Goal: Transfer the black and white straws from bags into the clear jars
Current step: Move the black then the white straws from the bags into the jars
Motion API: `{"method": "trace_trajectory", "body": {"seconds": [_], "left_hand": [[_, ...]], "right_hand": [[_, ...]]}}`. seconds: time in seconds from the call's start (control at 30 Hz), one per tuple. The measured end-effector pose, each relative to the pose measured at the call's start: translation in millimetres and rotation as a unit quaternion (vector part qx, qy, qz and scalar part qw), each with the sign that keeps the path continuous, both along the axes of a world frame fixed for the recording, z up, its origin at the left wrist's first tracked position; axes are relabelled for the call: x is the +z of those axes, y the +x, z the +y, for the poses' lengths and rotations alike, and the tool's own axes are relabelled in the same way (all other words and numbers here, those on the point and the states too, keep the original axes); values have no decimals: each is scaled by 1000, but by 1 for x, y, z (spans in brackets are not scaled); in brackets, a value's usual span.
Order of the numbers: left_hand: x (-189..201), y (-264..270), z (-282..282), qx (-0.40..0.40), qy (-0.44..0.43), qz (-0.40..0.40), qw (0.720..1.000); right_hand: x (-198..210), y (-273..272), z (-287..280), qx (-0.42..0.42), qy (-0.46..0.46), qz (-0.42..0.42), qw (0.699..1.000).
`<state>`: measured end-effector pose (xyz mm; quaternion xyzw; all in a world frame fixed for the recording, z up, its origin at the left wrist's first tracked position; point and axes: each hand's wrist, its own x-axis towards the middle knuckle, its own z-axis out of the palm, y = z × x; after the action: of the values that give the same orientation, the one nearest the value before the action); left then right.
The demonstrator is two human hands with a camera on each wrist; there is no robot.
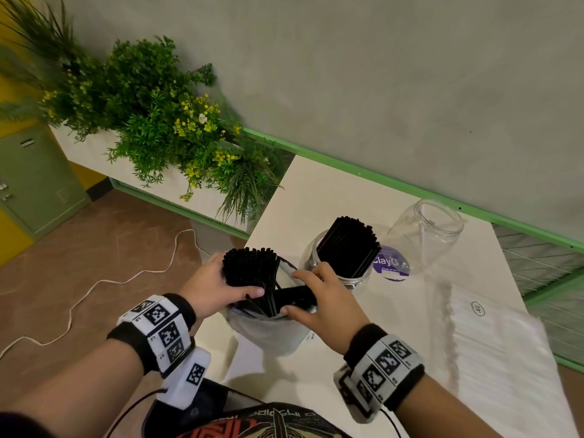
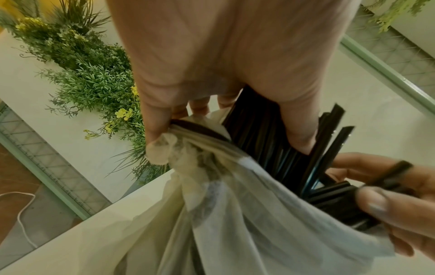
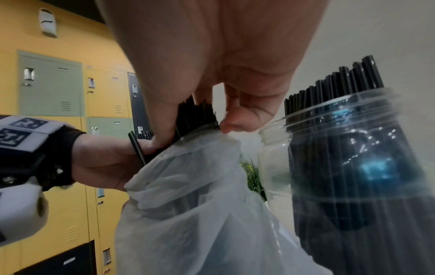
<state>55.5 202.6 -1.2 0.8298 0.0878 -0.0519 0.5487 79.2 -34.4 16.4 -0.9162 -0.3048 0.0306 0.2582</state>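
Observation:
A bundle of black straws (image 1: 251, 267) sticks up out of a translucent white bag (image 1: 268, 330) at the table's near left. My left hand (image 1: 218, 279) grips this bundle, thumb across the straws (image 2: 270, 134), while a finger pinches the bag's rim (image 2: 164, 147). My right hand (image 1: 319, 298) pinches the opposite side of the bag's mouth (image 3: 200, 134) together with a few straws. Just behind it, a clear jar (image 1: 344, 263) stands packed with black straws (image 3: 341, 83). An empty clear jar (image 1: 426, 232) leans farther right. A bag of white straws (image 1: 493, 343) lies flat at the right.
A purple-labelled lid (image 1: 390, 263) lies between the two jars. The white table (image 1: 331, 197) ends at a green rail (image 1: 379, 181) along the grey wall. A planter of green plants (image 1: 164, 121) stands to the left, and a white cable (image 1: 94, 286) trails on the floor.

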Motion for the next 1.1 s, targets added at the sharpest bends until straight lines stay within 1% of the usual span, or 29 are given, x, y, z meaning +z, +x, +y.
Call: {"method": "trace_trajectory", "body": {"seconds": [0.13, 0.23, 0.43, 0.53, 0.6, 0.7, 0.77, 0.87, 0.9, 1.0, 1.03, 1.07, 1.1], "left_hand": [[4, -3, 0, -11, -8, -7, 1000], [5, -3, -1, -7, -17, -15, 1000], [1, 2, -2, -9, 10, -22, 1000], [2, 4, -4, -9, 19, -18, 1000], [4, 3, -5, 3, 3, -11, 1000], [7, -1, -5, 20, -87, -9, 996], [3, -1, -3, 31, -104, -6, 994], [-1, -1, 3, 37, -102, 3, 994], [-1, -1, 3, 39, -104, 4, 994], [-2, -1, 1, 42, -118, -8, 992], [-2, -1, -1, 45, -121, -13, 992], [-2, -2, -2, 46, -122, -16, 991], [-1, -2, -4, 45, -122, -18, 991]], "right_hand": [[5, 3, 7, 7, 18, 6, 1000], [15, 10, 8, 19, 3, 3, 1000], [52, 35, 12, 36, -108, 5, 994], [59, 42, 19, 50, -149, 29, 987], [56, 42, 26, 58, -116, 48, 990], [47, 40, 34, 51, -21, 81, 995], [40, 37, 35, 47, -4, 83, 995], [26, 30, 27, 26, 7, 43, 999], [22, 27, 23, 14, 13, 15, 1000], [10, 15, 14, 5, 30, -136, 990], [6, 9, 12, 17, 44, -164, 985], [4, 2, 13, 31, 57, -162, 985], [1, -4, 15, 39, 63, -133, 988]]}}
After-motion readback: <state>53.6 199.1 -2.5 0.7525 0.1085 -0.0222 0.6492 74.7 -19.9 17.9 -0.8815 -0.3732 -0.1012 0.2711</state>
